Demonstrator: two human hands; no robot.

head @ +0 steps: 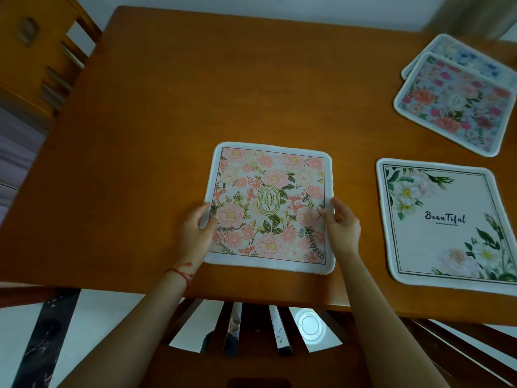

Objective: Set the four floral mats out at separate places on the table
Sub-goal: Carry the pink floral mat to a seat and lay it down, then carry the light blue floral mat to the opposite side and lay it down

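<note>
A pink "Garden" floral mat (270,180) lies flat on the wooden table (195,93), near the front edge. My left hand (197,229) pinches its left edge, and my right hand (342,226) holds its right edge. To the right lies a white "Beautiful" mat (444,225) with white flowers. At the far right a red-and-pink flowered mat (458,107) rests partly on top of a blue-flowered mat (470,58), covering its near half.
A wooden chair back (251,326) stands between me and the table's front edge. Another wooden chair (42,57) is at the far left corner. The left half and far middle of the table show bare wood.
</note>
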